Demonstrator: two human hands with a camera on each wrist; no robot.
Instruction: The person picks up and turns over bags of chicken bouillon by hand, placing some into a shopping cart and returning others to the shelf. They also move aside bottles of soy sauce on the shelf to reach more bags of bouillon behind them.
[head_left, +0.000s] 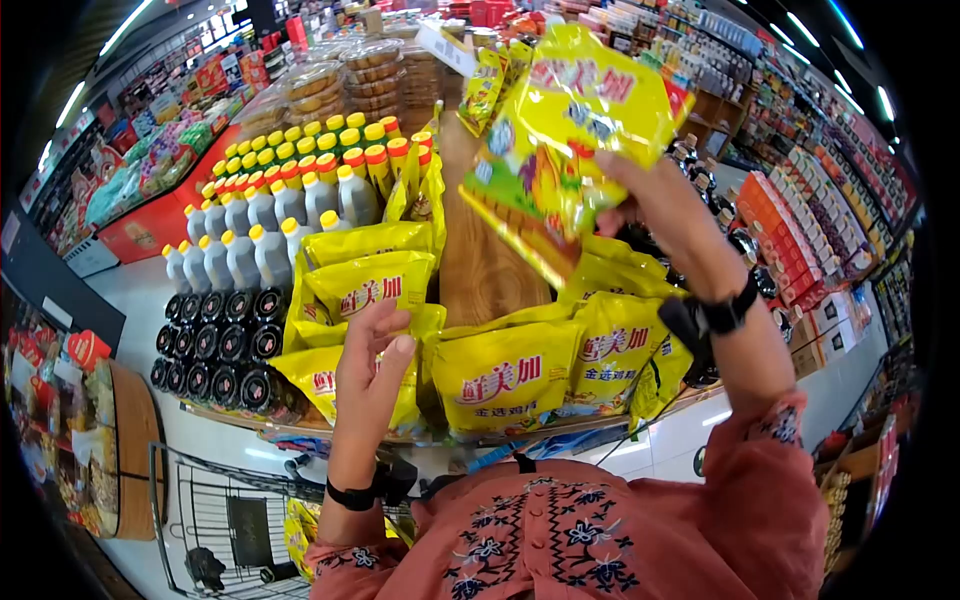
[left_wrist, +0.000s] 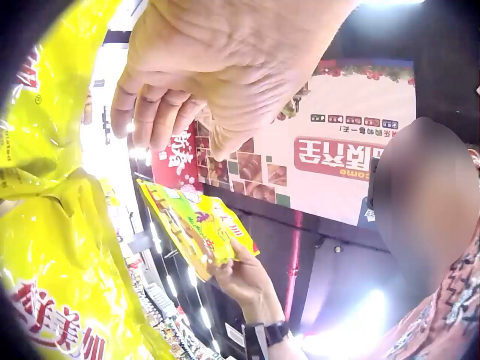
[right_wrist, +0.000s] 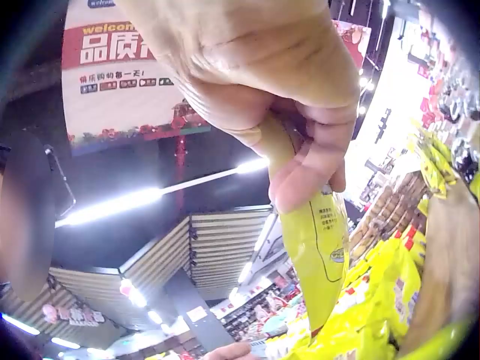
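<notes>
In the head view my right hand [head_left: 665, 200] grips a yellow bag of chicken bouillon [head_left: 590, 110] by its side, raised over the wooden display table [head_left: 480, 240]. The right wrist view shows the fingers curled against the bag's edge [right_wrist: 319, 255]. My left hand [head_left: 372, 365] hovers at the front left with nothing in it, its fingers relaxed. Close behind it stand matching yellow bags [head_left: 365, 290]. More upright bags [head_left: 505, 375] line the table's front edge, and the left wrist view has some of them [left_wrist: 52, 262] beside the left hand [left_wrist: 217, 67].
White bottles with yellow caps [head_left: 265, 255] and black-lidded jars [head_left: 235, 335] fill the table's left side. Stacked clear food tubs [head_left: 375, 80] stand at the back. A shopping cart [head_left: 230, 520] is at the lower left, with another yellow bag [head_left: 300, 535] near it.
</notes>
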